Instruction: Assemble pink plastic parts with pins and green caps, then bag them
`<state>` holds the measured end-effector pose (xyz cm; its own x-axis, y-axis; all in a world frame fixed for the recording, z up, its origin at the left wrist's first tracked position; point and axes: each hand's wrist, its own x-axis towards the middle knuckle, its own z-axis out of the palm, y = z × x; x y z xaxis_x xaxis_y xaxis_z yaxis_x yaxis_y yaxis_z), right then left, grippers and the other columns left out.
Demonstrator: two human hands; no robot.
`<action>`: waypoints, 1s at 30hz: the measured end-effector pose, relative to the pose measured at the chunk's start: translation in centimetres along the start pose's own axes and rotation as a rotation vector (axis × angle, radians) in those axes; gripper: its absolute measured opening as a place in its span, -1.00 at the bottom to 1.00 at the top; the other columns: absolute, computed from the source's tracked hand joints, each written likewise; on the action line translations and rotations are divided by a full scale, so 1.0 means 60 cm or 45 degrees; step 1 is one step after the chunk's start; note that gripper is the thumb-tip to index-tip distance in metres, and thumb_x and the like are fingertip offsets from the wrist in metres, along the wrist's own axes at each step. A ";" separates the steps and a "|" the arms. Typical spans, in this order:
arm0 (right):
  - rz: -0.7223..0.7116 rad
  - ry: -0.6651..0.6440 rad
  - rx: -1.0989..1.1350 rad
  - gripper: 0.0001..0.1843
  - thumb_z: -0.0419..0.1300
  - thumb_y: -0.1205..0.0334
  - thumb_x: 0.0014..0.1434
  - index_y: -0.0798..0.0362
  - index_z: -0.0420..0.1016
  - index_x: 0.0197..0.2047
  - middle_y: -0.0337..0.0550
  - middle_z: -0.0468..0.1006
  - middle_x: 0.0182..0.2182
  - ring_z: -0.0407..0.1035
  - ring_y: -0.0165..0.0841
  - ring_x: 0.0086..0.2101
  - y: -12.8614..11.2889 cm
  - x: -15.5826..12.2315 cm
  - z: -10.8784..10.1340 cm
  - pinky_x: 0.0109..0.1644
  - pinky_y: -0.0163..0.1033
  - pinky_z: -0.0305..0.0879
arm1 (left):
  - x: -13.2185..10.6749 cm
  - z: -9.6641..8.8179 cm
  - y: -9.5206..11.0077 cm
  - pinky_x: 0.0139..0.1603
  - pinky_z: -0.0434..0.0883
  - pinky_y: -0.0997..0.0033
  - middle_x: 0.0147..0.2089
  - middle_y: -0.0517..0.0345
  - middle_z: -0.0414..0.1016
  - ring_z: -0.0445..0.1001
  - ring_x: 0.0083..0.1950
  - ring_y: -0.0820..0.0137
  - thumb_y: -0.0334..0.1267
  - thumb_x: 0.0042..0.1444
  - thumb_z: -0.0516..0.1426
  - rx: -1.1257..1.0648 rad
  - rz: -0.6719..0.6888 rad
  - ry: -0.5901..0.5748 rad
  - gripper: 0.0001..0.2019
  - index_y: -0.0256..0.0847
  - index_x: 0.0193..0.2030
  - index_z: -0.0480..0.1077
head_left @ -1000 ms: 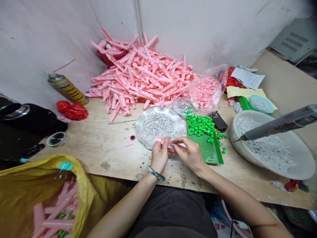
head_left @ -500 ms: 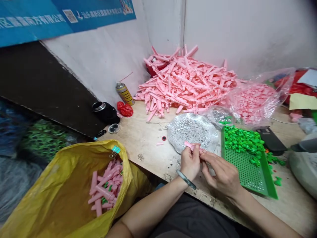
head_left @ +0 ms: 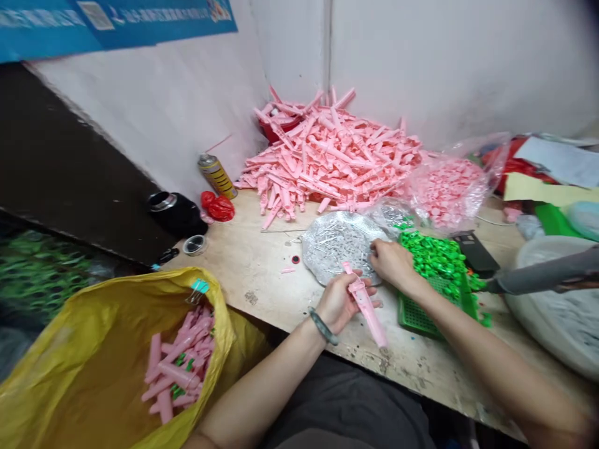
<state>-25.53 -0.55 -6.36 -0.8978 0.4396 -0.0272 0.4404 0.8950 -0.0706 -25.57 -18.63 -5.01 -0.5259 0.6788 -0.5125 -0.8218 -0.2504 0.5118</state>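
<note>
My left hand [head_left: 339,299] is closed round a long pink plastic piece [head_left: 367,307] that slants down to the right above the wooden bench [head_left: 262,262]. My right hand [head_left: 390,262] reaches into the clear bag of small silver pins [head_left: 334,243], fingers curled; whatever they pinch is too small to make out. Just right of it stands a green perforated tray [head_left: 414,315] heaped with green caps [head_left: 435,255]. A large heap of pink pieces [head_left: 327,159] fills the corner behind.
A yellow bag [head_left: 107,362] with finished pink pieces hangs at the lower left. A spray can [head_left: 216,176], a red bag [head_left: 218,207] and a black cup [head_left: 175,212] stand at left. At right: a clear bag of pink caps [head_left: 449,187], a grey power tool [head_left: 543,277], a white bowl [head_left: 552,324].
My right hand has left the pink piece and moved up to the pin bag. The left hand now holds the piece alone, tilted downward. The view swung left, then slightly back.
</note>
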 end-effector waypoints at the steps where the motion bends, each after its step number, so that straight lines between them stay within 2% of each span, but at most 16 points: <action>1: 0.032 -0.026 0.002 -0.65 0.09 0.26 0.17 0.09 0.51 0.00 0.10 0.60 -0.19 0.49 -0.10 -0.18 -0.004 0.004 -0.001 -0.22 -0.16 0.31 | -0.002 0.001 0.003 -0.05 0.49 0.03 -0.31 0.09 0.45 0.51 -0.25 0.30 -0.40 0.03 0.14 -0.034 -0.039 -0.043 -0.77 -0.26 -0.12 0.36; 5: 0.108 -0.067 0.092 -0.64 0.11 0.23 0.15 0.08 0.50 0.01 0.11 0.60 -0.17 0.50 -0.07 -0.14 -0.012 0.010 -0.008 -0.14 -0.13 0.33 | 0.001 -0.001 0.004 0.05 0.48 -0.05 -0.34 0.16 0.40 0.48 -0.21 0.36 -0.58 -0.07 0.12 0.054 0.012 -0.096 -0.65 -0.24 -0.11 0.36; 9: 0.140 -0.057 0.188 -0.64 0.12 0.25 0.13 0.08 0.51 -0.01 0.09 0.60 -0.16 0.49 -0.09 -0.12 -0.014 0.017 -0.010 -0.08 -0.12 0.33 | 0.004 -0.001 -0.001 0.04 0.50 0.00 -0.25 0.13 0.44 0.50 -0.17 0.37 -0.58 -0.05 0.15 0.176 0.061 -0.080 -0.64 -0.22 -0.09 0.35; 13: 0.143 -0.046 0.240 -0.62 0.18 0.29 0.06 0.15 0.53 -0.02 0.13 0.60 -0.17 0.48 -0.09 -0.11 -0.011 0.027 -0.014 -0.06 -0.12 0.33 | 0.006 -0.001 0.000 -0.05 0.54 0.10 -0.19 0.02 0.52 0.54 -0.11 0.28 -0.52 -0.05 0.20 0.287 0.077 -0.086 -0.65 -0.24 -0.08 0.35; 16: 0.079 -0.018 0.325 -0.69 0.16 0.29 0.09 0.10 0.56 -0.08 0.01 0.62 -0.20 0.49 -0.19 -0.13 -0.001 0.025 -0.025 -0.04 -0.17 0.32 | 0.009 -0.006 0.005 -0.11 0.56 0.17 -0.12 -0.03 0.54 0.55 -0.08 0.24 -0.48 -0.06 0.23 0.328 0.129 -0.054 -0.65 -0.25 -0.09 0.35; 18: -0.025 -0.034 0.578 -0.74 0.12 0.27 0.15 0.07 0.57 -0.12 -0.09 0.62 -0.23 0.49 -0.31 -0.22 0.007 0.013 -0.034 -0.10 -0.23 0.35 | 0.012 -0.011 0.007 -0.13 0.56 0.20 -0.07 -0.05 0.53 0.55 -0.06 0.23 -0.46 -0.07 0.24 0.347 0.158 -0.043 -0.65 -0.27 -0.09 0.36; 22: -0.191 -0.167 1.421 -0.77 0.19 0.18 0.13 0.12 0.54 -0.19 -0.11 0.59 -0.32 0.44 -0.40 -0.41 0.016 -0.026 -0.052 -0.34 -0.27 0.38 | 0.020 -0.020 0.006 -0.15 0.56 0.22 -0.05 -0.04 0.54 0.56 -0.06 0.22 -0.42 -0.08 0.26 0.385 0.212 -0.075 -0.61 -0.27 -0.05 0.38; 24: -0.202 -0.191 1.561 -0.76 0.24 0.15 0.09 0.12 0.53 -0.22 -0.12 0.58 -0.34 0.42 -0.41 -0.44 0.018 -0.043 -0.058 -0.36 -0.26 0.39 | 0.022 -0.021 0.003 -0.15 0.57 0.22 -0.05 -0.03 0.54 0.56 -0.06 0.22 -0.40 -0.08 0.27 0.404 0.228 -0.086 -0.60 -0.26 -0.04 0.39; 27: -0.194 -0.184 1.467 -0.74 0.22 0.11 0.12 0.13 0.54 -0.22 -0.11 0.58 -0.34 0.43 -0.39 -0.42 0.029 -0.050 -0.058 -0.33 -0.24 0.39 | 0.023 -0.018 0.001 -0.13 0.57 0.20 -0.04 -0.03 0.54 0.56 -0.06 0.21 -0.40 -0.07 0.26 0.411 0.224 -0.086 -0.60 -0.26 -0.03 0.39; 30: -0.075 0.077 0.965 -0.78 0.16 0.19 0.18 0.12 0.54 -0.19 -0.06 0.58 -0.27 0.47 -0.31 -0.29 0.044 -0.034 -0.049 -0.15 -0.17 0.38 | 0.022 -0.013 -0.001 -0.11 0.56 0.16 -0.05 -0.04 0.54 0.56 -0.05 0.20 -0.42 -0.06 0.23 0.407 0.231 -0.052 -0.64 -0.26 -0.06 0.39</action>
<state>-22.54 1.14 -3.55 -0.9079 0.4160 0.0510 0.2474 0.6300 -0.7361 -26.39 -18.29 -6.25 -0.6426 0.6715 -0.3690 -0.6027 -0.1456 0.7846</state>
